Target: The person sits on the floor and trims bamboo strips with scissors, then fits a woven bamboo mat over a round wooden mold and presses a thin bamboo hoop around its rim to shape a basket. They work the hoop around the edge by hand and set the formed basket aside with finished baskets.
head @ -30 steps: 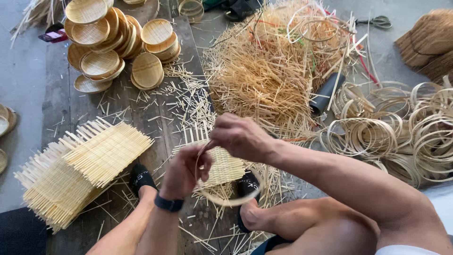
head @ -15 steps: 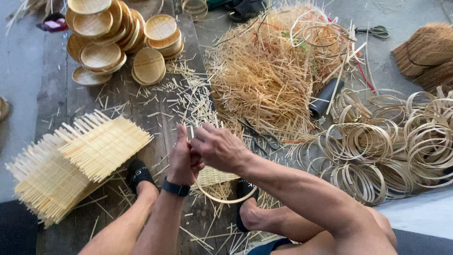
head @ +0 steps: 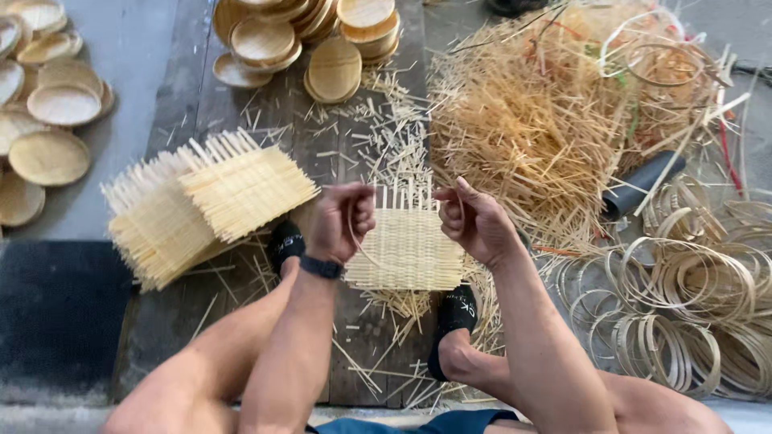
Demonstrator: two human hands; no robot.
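Mat (head: 406, 249) of woven strips lies flat on the plank floor (head: 241, 120) between my two feet, just below both hands, its loose ends pointing away, while my left hand (head: 342, 221) and right hand (head: 474, 219), equally near, pinch a thin curved strip.

Hands in view: two — one left hand (head: 342, 219) and one right hand (head: 474, 219), both closed around a thin strip. Woven square mats: one between the hands (head: 406, 249), plus a stack (head: 205, 201) at left whose number cannot be told. Black sandals: two (head: 454, 321) (head: 283, 243). Wristband: one (head: 322, 267). Round woven trays (head: 261, 40), bamboo rings (head: 691, 297) — too many to count exactly.
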